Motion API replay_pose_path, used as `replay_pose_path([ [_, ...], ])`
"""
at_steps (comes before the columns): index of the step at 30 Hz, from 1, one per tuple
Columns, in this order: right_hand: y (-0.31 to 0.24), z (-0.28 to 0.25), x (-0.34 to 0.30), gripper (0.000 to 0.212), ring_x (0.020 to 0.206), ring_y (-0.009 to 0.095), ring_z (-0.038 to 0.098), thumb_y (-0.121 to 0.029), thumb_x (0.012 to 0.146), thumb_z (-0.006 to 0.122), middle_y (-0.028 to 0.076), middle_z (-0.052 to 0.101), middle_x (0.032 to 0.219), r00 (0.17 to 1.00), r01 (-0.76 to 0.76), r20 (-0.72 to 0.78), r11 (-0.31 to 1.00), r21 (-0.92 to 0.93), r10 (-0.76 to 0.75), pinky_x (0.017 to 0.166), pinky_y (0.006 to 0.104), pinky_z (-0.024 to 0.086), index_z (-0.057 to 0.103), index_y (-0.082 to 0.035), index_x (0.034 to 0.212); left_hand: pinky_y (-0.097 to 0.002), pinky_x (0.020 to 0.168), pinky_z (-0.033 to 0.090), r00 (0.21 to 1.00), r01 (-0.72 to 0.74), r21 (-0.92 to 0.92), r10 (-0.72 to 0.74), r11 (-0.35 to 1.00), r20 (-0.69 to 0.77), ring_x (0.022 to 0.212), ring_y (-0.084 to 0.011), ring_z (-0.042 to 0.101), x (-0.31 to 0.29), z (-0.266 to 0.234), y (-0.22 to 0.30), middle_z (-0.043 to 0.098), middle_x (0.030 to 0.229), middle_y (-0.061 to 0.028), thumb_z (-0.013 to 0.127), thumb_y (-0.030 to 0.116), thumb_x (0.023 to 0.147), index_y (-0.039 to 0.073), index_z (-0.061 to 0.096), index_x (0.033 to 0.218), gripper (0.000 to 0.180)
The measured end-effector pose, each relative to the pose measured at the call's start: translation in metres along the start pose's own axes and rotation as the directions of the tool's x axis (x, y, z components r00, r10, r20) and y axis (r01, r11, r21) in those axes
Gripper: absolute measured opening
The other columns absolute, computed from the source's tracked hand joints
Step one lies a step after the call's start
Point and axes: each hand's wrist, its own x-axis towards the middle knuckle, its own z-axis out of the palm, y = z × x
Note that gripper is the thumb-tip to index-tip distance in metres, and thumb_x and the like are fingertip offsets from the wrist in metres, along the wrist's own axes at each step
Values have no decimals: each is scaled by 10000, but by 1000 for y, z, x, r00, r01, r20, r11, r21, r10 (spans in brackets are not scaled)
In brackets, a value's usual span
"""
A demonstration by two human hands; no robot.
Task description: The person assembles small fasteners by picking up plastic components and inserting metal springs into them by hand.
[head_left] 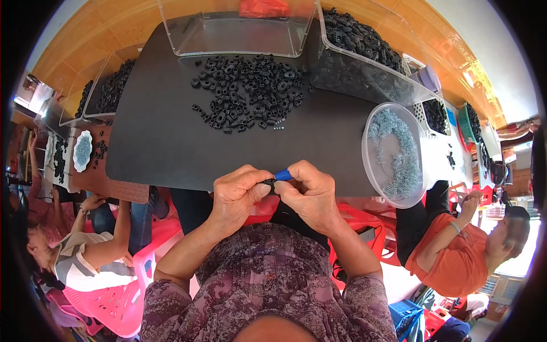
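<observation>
Just above the table's near edge, my left hand point(240, 191) pinches a small black plastic part point(267, 183) between thumb and fingers. My right hand point(310, 191) meets it from the other side, thumb and forefinger closed at the same part. A short blue sleeve point(283, 175) shows at the right forefinger's tip; whether it is worn or held I cannot tell. Farther back on the dark table point(165, 137) lies a loose heap of similar black parts point(250, 91). Several tiny pale pieces point(278, 126) rest at the heap's near edge.
A round clear tub point(368, 149) of tiny pale-blue pieces stands at right. Behind the heap are a clear bin point(228, 43) with a red bag point(263, 8) and another bin point(364, 85) of black parts. People sit at left point(85, 251) and right point(456, 251).
</observation>
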Motion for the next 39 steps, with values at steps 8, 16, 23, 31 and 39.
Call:
replay_pose_path([
  [8,12,5,2,162,542,61,470,64,744,642,24,541,661,930,341,-34,893,-295,-367,476,240,384,536,-24,830,-256,549,431,999,-28,88,31,996,-30,611,-126,531,0,5,-2,567,706,-57,673,-46,762,-45,655,926,165],
  [16,18,1,4,182,540,153,515,71,743,656,72,553,696,895,426,12,843,-328,-447,482,279,406,522,-14,832,-218,576,431,987,159,-98,-156,982,39,652,-79,523,5,-1,0,559,738,-41,647,-93,760,-55,651,925,169],
  [23,21,7,3,144,580,200,561,70,766,636,98,582,722,885,426,-31,835,-350,-464,511,312,433,566,-6,866,-219,588,440,984,173,-20,-172,985,37,659,-81,524,6,0,1,553,738,-37,640,-94,763,-52,652,918,161],
  [31,24,4,0,147,643,135,609,83,832,569,88,635,792,950,299,-30,934,-194,-310,565,254,491,605,21,961,-205,613,428,951,307,-105,-299,946,84,699,-76,530,14,-8,3,573,793,-22,635,-47,805,-32,662,940,139],
  [39,24,6,5,210,631,137,601,107,839,542,111,636,804,891,438,-27,873,-215,-454,568,260,496,604,34,1026,-222,633,433,970,241,-32,-240,970,30,707,-83,530,14,-9,8,576,810,-20,673,61,829,-18,666,952,146],
])
